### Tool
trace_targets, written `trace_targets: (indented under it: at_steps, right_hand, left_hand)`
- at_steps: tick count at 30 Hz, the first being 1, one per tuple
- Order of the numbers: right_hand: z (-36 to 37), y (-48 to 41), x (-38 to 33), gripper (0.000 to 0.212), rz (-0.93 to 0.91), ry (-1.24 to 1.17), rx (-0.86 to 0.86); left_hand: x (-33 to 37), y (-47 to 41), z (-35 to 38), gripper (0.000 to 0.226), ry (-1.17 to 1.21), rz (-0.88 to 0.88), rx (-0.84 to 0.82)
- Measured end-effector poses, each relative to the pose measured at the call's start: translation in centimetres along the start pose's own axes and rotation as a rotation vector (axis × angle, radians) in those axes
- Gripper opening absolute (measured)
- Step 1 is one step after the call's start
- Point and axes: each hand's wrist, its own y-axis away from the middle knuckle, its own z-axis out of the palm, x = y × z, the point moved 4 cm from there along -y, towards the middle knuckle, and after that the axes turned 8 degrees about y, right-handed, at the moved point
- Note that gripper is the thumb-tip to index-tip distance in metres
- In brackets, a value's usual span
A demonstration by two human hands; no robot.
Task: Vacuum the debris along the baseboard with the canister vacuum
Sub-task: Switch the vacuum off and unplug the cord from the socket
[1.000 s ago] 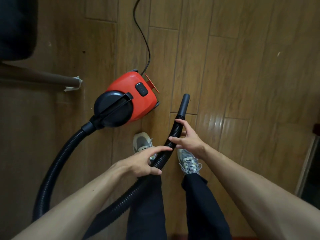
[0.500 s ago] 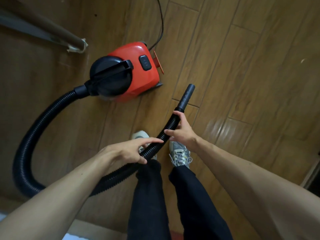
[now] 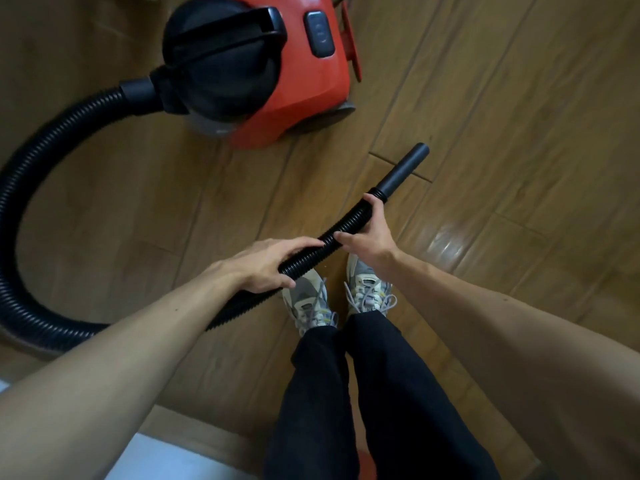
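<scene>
Left hand and right hand both curl round the ribbed hose, the right just behind the smooth nozzle. The hose loops left of the left hand to the red vacuum, which stands on the floor beyond both hands.

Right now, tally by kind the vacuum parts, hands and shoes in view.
Canister vacuum: 1
Hose: 1
Hands: 2, left hand and right hand
Shoes: 2, left shoe and right shoe
Total: 6
</scene>
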Motion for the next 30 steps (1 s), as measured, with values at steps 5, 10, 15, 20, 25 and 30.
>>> trace_targets:
  at_steps: [5, 10, 15, 20, 25, 30]
  right_hand:
    - [1.6, -2.8, 1.7, 0.089, -0.008, 0.069, 0.080]
    - [2.2, -5.0, 3.0, 0.085, -0.037, 0.148, 0.144]
    - [2.6, -5.7, 3.8, 0.080, -0.047, 0.215, 0.217]
    - [2.2, -5.4, 3.8, 0.077, -0.048, 0.324, 0.199]
    - [1.0, -2.5, 1.2, 0.071, -0.078, 0.632, 0.057]
    - [-0.3, 2.2, -3.8, 0.063, -0.125, 0.983, -0.072]
  left_hand:
    - [-2.6, -2.7, 0.3, 0.083, -0.004, -0.021, 0.017]
    - [-4.6, -5.3, 1.3, 0.078, 0.008, -0.031, 0.053]
    - [-6.6, -7.2, 2.5, 0.080, -0.006, -0.034, 0.117]
    - [-6.8, -7.8, 3.6, 0.081, -0.033, -0.057, 0.123]
    - [-5.9, -5.4, 2.5, 0.083, -0.030, -0.150, 0.062]
    - [-3.5, 0.1, -2.3, 0.085, -0.049, -0.208, 0.132]
